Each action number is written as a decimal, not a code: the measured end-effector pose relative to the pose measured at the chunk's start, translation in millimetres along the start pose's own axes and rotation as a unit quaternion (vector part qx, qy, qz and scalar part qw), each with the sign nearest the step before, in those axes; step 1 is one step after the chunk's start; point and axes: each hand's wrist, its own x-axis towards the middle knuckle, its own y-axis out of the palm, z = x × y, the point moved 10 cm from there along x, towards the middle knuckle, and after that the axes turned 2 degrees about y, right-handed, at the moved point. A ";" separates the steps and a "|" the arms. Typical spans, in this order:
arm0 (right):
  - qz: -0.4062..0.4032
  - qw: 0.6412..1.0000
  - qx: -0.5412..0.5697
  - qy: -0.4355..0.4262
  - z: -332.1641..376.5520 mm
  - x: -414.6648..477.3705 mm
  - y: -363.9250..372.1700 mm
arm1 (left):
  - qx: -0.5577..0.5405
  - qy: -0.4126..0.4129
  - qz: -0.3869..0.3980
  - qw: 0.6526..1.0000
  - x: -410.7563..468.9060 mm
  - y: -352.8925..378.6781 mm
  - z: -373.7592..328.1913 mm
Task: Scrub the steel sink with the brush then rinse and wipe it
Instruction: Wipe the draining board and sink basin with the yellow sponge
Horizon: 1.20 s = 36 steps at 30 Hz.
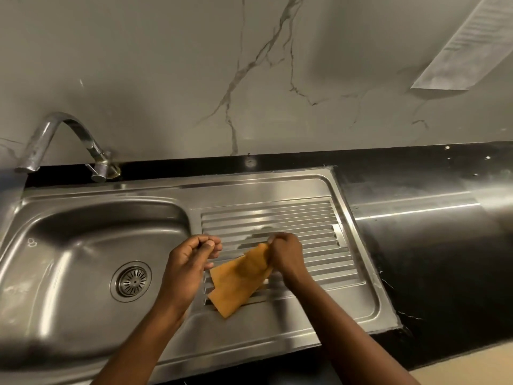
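The steel sink (83, 240) has a bowl on the left with a round drain (131, 281) and a ribbed drainboard (277, 218) on the right. An orange cloth (238, 282) hangs over the drainboard's front ribs. My right hand (286, 254) grips the cloth's upper end. My left hand (191, 259) hovers just left of the cloth with curled fingers, thumb against fingertips, holding nothing that I can make out. No brush is in view.
A curved chrome tap (69, 143) stands behind the bowl at the back left, no water running. A black countertop (430, 245) extends to the right of the sink. A grey marble-veined wall (249, 79) rises behind.
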 end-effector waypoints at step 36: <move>0.105 0.842 -0.463 -0.254 -6.6 -34.5 167.9 | 0.024 -0.027 -0.015 0.999 10.0 -30.8 15.6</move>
